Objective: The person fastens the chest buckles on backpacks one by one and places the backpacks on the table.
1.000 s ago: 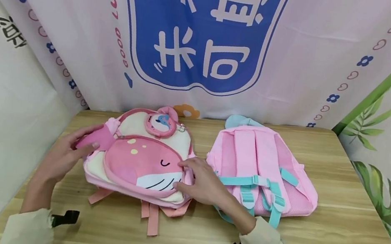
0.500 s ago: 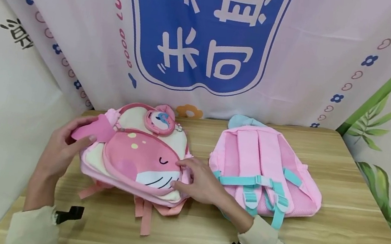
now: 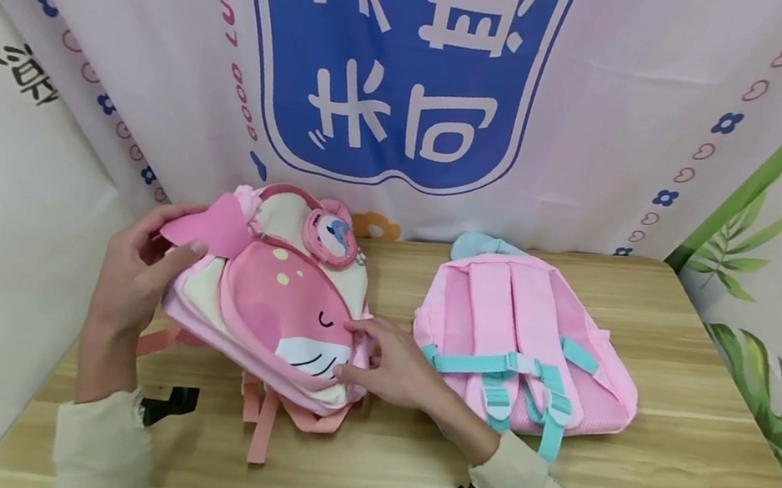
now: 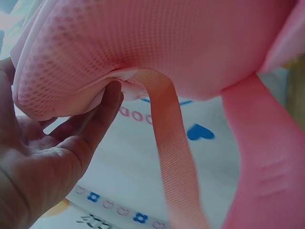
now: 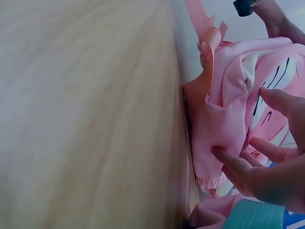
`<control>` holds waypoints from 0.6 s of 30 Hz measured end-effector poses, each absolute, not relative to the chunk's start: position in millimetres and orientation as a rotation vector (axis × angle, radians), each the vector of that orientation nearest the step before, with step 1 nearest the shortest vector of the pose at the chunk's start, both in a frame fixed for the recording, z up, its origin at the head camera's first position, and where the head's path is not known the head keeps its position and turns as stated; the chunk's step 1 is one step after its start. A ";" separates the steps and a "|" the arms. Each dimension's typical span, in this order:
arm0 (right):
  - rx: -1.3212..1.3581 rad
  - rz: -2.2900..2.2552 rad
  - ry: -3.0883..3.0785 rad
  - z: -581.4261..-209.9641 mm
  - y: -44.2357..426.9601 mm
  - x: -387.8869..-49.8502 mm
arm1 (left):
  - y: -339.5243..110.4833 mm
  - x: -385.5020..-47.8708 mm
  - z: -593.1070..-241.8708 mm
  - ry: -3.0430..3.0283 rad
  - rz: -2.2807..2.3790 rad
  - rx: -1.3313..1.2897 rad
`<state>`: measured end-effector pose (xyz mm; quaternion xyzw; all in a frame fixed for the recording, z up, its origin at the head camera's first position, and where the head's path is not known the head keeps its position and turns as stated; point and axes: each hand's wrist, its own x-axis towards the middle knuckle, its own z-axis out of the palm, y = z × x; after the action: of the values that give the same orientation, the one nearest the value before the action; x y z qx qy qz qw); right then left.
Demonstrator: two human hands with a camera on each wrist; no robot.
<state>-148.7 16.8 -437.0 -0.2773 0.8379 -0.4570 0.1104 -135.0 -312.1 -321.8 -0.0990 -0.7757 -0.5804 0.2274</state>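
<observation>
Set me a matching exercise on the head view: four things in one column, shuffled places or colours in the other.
1. whale backpack
2. left hand
3. other backpack
4. right hand

A. pink with turquoise straps
B. at the whale's face
C. at the whale's tail
D. between both hands

Pairs: 1-D, 2-C, 3-A, 4-B
</observation>
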 end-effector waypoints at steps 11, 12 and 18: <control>-0.762 -1.504 2.237 -440.5 9.5 -152.5 | -294.8 -137.3 -306.5 -2.062 -1.564 -0.494; -0.765 -1.507 2.232 -440.6 8.4 -152.7 | -293.9 -137.4 -305.7 -2.050 -1.565 -0.514; -0.763 -1.519 2.198 -442.3 1.6 -154.9 | -288.9 -137.4 -300.9 -2.011 -1.582 -0.545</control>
<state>-154.9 1.6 -442.3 -0.2699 0.7782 -0.5376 0.1805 -137.4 -288.9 -300.9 -0.2012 -0.7424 -0.5840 0.2595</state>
